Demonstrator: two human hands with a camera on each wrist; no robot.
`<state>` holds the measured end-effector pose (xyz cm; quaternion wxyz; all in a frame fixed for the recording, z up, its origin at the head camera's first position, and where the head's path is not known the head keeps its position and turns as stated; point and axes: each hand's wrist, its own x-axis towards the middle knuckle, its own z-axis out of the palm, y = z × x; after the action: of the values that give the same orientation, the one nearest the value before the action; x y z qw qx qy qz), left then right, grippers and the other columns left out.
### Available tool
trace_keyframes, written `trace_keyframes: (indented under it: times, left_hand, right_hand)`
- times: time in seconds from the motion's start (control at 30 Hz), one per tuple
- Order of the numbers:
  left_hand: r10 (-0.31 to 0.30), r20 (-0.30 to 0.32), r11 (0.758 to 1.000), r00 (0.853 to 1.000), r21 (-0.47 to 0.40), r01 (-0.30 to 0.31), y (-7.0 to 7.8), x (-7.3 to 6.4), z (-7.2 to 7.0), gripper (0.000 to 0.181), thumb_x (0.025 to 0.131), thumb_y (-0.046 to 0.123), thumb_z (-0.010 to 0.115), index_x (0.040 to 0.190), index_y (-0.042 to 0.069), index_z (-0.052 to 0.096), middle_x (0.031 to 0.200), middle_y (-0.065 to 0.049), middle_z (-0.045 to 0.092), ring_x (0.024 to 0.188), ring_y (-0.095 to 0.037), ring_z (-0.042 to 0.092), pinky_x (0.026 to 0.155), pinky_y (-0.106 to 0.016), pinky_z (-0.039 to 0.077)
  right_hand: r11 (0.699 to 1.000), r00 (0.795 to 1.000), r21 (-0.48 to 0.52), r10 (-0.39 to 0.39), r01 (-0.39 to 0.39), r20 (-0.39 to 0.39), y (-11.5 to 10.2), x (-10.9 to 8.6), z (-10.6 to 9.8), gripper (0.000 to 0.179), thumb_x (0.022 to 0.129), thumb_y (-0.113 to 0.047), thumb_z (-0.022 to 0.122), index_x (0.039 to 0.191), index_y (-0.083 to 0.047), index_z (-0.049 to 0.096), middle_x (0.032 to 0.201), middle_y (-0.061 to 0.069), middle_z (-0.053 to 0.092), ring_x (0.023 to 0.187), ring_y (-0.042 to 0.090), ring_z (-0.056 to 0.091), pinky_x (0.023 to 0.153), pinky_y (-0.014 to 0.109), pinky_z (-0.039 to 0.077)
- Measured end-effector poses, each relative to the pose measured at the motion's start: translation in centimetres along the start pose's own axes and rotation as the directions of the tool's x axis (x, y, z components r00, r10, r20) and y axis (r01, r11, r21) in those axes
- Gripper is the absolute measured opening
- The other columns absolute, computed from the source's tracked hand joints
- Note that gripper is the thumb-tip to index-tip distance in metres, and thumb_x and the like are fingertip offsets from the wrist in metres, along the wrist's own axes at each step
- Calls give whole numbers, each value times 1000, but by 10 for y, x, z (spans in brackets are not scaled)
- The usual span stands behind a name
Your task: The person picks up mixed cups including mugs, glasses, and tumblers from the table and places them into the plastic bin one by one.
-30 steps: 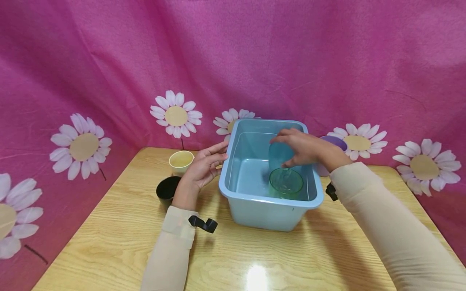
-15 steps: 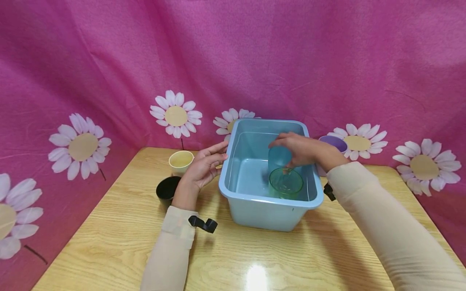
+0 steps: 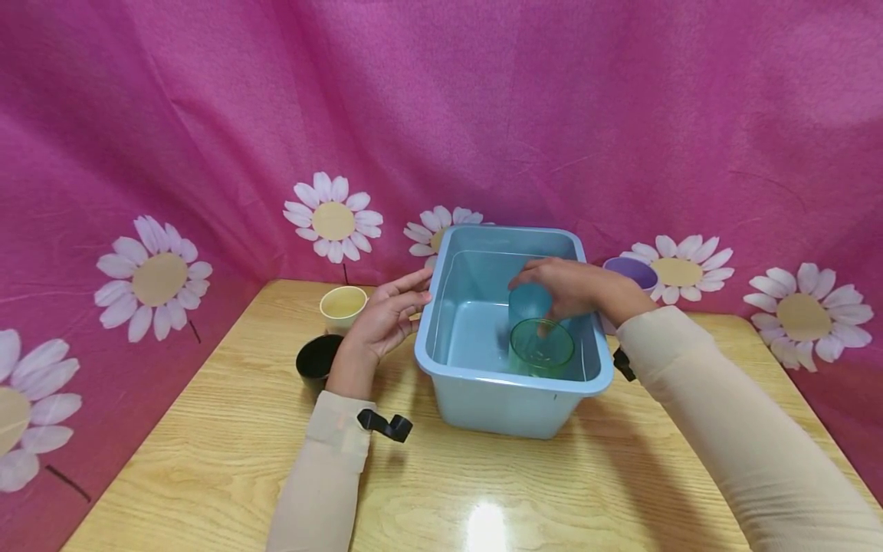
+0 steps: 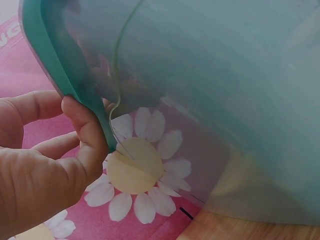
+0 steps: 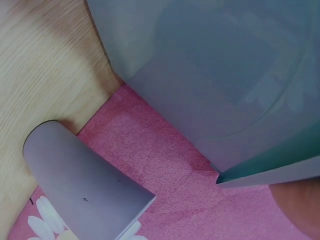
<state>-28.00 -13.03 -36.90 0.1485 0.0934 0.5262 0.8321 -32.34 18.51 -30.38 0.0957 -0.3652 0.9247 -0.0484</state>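
Observation:
A light blue plastic tub (image 3: 497,402) stands on the wooden table. My left hand (image 3: 382,318) is at its left rim; in the left wrist view the thumb and fingers of that hand (image 4: 55,150) pinch the rim (image 4: 60,65). Inside the tub, my right hand (image 3: 569,287) grips a translucent blue cup (image 3: 527,304) from above, fingers on its far side and thumb near. Just in front of that cup, a clear green cup (image 3: 541,356) stands upright at the tub's near right. The right wrist view shows mostly the tub's outer wall (image 5: 200,65), which hides the blue cup.
A cream cup (image 3: 343,304) and a black cup (image 3: 316,359) stand left of the tub, beside my left wrist. Behind my right wrist is a purple cup (image 3: 631,272), close to the tub's right side. A pink flowered cloth (image 3: 441,115) hangs behind the table (image 3: 428,491).
My right hand has sunk a little deeper into the tub with the blue cup, its thumb now behind the green cup's rim. The left hand has stayed at the tub's rim.

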Motion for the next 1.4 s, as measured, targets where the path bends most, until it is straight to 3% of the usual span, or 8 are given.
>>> trace_keyframes:
  times: [0.3,1.0,1.4]
  left_hand:
    - [-5,-1,1000,1000,-18,5,0,0,1,54,100,-2,55,153,6,47,151,-18,49,97,-18,68,82,-32,61]
    - [-1,7,1000,1000,4,1,0,1,2,54,102,-2,53,154,5,45,151,-18,49,95,-16,67,81,-32,60]
    - [12,11,1000,1000,-3,-12,-1,-1,4,56,101,-4,51,155,2,42,152,-21,46,90,-14,68,77,-30,59]
  right_hand:
    - [1000,1000,-5,-18,18,15,1,1,0,82,66,-29,99,139,-15,64,139,13,59,128,35,55,108,57,45]
    - [1000,994,-17,24,-22,103,-2,-1,-2,81,68,-24,98,139,-17,61,141,13,58,128,36,55,107,57,46]
    - [999,994,-33,30,-27,107,-3,-1,0,82,68,-27,97,141,-16,61,140,13,60,130,37,54,107,57,46]
